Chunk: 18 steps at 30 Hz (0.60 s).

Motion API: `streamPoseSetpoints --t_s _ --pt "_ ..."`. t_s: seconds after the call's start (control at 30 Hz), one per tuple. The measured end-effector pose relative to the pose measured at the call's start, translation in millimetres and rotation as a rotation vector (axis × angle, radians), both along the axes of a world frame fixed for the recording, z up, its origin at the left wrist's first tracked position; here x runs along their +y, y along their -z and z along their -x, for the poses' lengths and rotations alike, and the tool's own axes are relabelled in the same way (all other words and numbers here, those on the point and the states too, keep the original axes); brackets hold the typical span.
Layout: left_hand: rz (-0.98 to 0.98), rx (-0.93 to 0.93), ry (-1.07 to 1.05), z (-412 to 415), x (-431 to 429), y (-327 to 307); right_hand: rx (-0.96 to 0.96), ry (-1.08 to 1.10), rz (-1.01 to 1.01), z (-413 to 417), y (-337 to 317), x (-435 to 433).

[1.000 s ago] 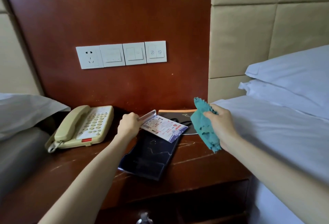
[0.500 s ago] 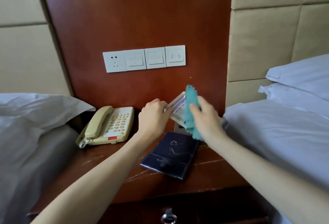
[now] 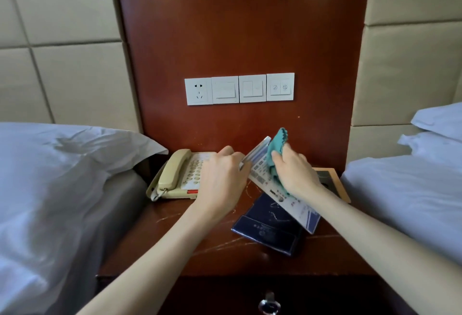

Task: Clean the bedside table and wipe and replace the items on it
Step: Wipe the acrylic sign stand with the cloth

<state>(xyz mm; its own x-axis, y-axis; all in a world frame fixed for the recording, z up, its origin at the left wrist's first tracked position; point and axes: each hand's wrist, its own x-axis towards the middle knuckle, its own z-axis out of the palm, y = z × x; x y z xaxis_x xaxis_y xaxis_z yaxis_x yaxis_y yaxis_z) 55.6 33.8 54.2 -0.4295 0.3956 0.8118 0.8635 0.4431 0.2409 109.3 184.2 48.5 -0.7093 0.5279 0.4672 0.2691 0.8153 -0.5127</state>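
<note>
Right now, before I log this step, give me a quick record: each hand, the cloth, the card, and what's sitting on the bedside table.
left hand: grips the printed card by its upper left edge
right hand: holds the teal cloth, pressing it on the card's face
printed card: tilted, lower end over the dark blue folder
telephone: on the bedside table, left side, handset on cradle
dark blue folder: flat on the table, towards the front
orange-edged pad: back right, by the bed
</note>
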Motion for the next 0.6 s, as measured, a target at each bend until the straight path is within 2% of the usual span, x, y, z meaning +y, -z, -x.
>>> streamPoseSetpoints --t_s 0.07,0.17,0.3,0.4,0.5,0.6 --pt "-0.003 0.001 -0.009 1.1 -1.3 -1.8 -0.022 0.064 -0.012 0.0 -1.8 -8.1" --pt "-0.022 0.004 -0.053 5.9 -1.3 -6.6 -0.033 0.052 -0.153 4.5 8.1 -27.7" --pt "-0.047 0.074 -0.116 17.4 -9.2 -4.8 -0.052 -0.16 -0.22 -2.3 25.7 -41.3" --pt "-0.056 -0.016 -0.114 28.3 -17.8 -0.1 0.018 -0.354 -0.326 -12.3 43.8 -46.8" --pt "-0.078 -0.037 -0.114 35.0 -23.6 4.0 0.008 -0.511 -0.174 -18.9 46.7 -45.5" --pt "-0.097 -0.028 -0.084 32.6 -26.4 5.6 -0.004 -0.505 -0.059 -21.4 39.1 -29.5"
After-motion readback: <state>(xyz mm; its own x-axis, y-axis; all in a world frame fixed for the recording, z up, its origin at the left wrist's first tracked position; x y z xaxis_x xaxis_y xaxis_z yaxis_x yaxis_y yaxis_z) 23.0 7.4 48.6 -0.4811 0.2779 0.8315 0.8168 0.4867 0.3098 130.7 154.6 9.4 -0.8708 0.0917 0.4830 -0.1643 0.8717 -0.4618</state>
